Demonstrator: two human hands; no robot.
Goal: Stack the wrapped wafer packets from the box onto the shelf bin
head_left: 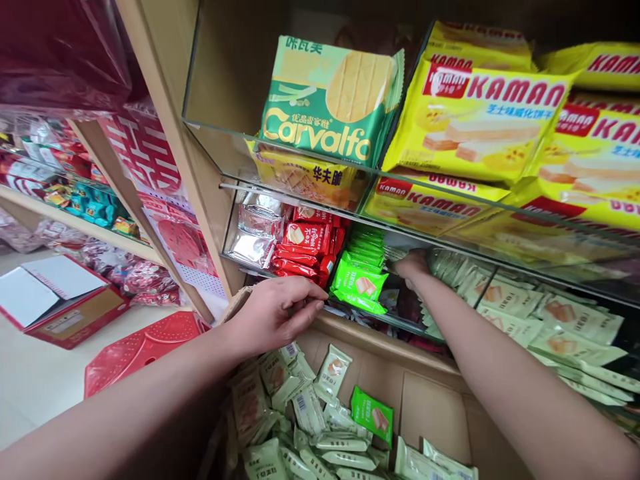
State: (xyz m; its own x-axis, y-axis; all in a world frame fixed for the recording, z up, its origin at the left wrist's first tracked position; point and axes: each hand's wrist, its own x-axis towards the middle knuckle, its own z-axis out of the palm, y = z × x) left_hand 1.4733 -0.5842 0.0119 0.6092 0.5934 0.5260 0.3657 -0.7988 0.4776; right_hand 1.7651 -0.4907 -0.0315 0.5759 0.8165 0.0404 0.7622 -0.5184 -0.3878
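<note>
My left hand (280, 307) hovers over the near edge of the low shelf, its fingers curled together and nothing visible in them. Close to its fingertips is a stack of bright green snack packets (360, 283) in a clear divided bin. My right hand (413, 265) reaches deep into that bin, just right of the green stack; its fingers are mostly hidden, beside the edges of some pale packets (395, 253). Below both arms is an open cardboard box (435, 413) holding many loose pale green packets (310, 410) and one bright green packet (373, 413).
Red packets (307, 237) and silver ones (255, 233) fill the left compartment; pale packets (565, 317) fill the right. Above, a glass-fronted shelf holds Carvalfo (325, 100) and yellow Kaman wafers (485, 120). A red stool (143, 347) and carton (65, 300) stand left.
</note>
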